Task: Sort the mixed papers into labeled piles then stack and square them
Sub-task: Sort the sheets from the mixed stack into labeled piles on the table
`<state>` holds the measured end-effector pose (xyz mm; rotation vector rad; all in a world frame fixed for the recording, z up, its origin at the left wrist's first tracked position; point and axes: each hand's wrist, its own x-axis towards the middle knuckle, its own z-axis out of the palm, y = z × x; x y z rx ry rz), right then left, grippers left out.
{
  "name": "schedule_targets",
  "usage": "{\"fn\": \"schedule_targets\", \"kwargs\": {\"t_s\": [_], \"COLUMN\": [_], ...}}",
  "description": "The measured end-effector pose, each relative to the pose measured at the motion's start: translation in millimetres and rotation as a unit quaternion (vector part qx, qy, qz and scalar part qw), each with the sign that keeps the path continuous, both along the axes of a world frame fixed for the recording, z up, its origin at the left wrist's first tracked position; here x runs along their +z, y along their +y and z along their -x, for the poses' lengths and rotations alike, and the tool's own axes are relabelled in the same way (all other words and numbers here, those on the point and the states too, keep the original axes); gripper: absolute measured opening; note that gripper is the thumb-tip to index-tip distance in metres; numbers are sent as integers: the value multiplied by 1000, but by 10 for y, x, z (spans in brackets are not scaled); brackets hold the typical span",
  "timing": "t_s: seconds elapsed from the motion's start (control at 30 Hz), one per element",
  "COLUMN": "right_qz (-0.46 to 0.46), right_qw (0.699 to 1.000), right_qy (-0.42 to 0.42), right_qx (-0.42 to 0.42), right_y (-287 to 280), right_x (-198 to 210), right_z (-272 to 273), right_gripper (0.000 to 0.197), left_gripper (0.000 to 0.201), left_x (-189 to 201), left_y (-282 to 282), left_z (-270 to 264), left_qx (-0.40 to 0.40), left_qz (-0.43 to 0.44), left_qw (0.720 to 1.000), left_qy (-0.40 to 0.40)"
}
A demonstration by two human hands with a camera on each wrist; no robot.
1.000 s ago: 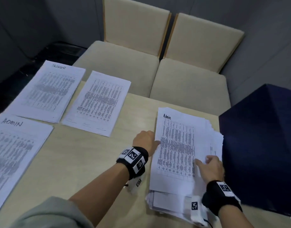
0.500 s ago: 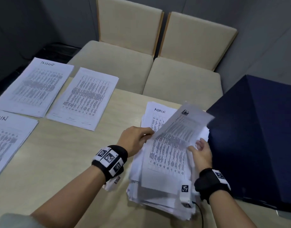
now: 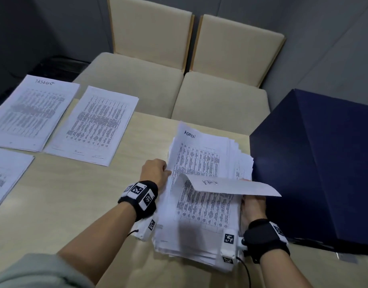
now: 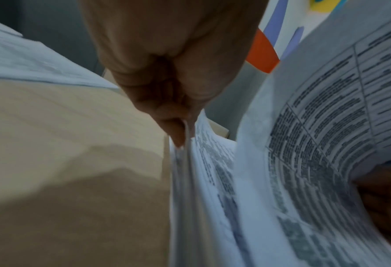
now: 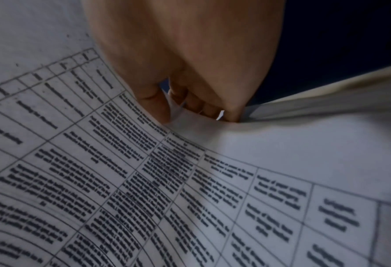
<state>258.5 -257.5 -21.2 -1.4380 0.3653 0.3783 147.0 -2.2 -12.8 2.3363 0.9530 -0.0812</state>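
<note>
A thick, uneven stack of mixed papers (image 3: 201,231) lies on the table (image 3: 75,204) in front of me. The sheet bared at its far end is handwritten "ADMIN" (image 3: 189,134). My right hand (image 3: 253,203) pinches the right edge of a lifted printed sheet (image 3: 230,186), which curls back over the stack toward me. In the right wrist view my right hand (image 5: 185,106) pinches that sheet (image 5: 144,180) between thumb and fingers. My left hand (image 3: 156,173) is curled at the stack's left edge. In the left wrist view my left hand (image 4: 180,133) pinches a few sheet edges (image 4: 187,162).
Three sorted piles lie at the left: one labelled at its top (image 3: 33,111), one beside it (image 3: 93,124), and one at the near left edge (image 3: 6,177). A dark blue box (image 3: 316,163) stands right of the stack. Two beige chairs (image 3: 179,80) stand beyond the table.
My right hand has lifted the top "Admin" sheet off the stack and curled it back toward me, baring another "ADMIN" sheet. My left hand has stayed at the stack's left edge.
</note>
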Motion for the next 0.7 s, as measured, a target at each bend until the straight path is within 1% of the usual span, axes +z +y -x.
{"fn": "schedule_targets", "kwargs": {"t_s": [0.03,0.07,0.13,0.17,0.23,0.3,0.33,0.37,0.43,0.5,0.53,0.6,0.63,0.7], "right_qz": [6,11,6,8,1,-26,-40,-50,-63,-67,-66,-62,-58,-49], "right_qw": [1000,1000,999,999,1000,999,999,999,998,998,998,998,998,999], "right_qy": [0,-5,-22,-31,-25,-13,-8,-7,-4,6,15,25,24,7], "right_qx": [0,0,26,31,13,-15,-19,-18,-6,0,-1,18,30,22], "right_y": [-1,3,30,57,110,167,184,185,173,137,120,93,86,95], "right_x": [5,30,68,87,72,81,90,85,78,55,57,96,113,157], "right_z": [-14,-22,-19,-3,14,32,34,26,25,2,-10,-28,-37,-24], "right_gripper": [18,17,12,18,30,35,35,36,35,23,18,18,20,20], "left_gripper": [36,34,35,38,41,38,36,36,39,38,36,35,36,42], "left_x": [37,82,203,260,362,403,400,377,319,269,243,182,160,138], "left_y": [27,53,97,115,140,154,159,169,192,178,158,115,99,72], "left_z": [10,26,59,81,120,154,174,196,231,254,260,251,244,230], "left_qx": [-15,-32,-71,-87,-111,-126,-127,-123,-95,-47,-22,19,31,43], "left_qz": [-14,-33,-102,-136,-173,-173,-154,-115,-9,77,113,176,197,219], "left_qw": [1000,998,987,980,974,976,980,985,986,976,970,957,953,949], "left_qy": [14,39,101,118,99,37,-2,-47,-139,-197,-212,-230,-227,-221]}}
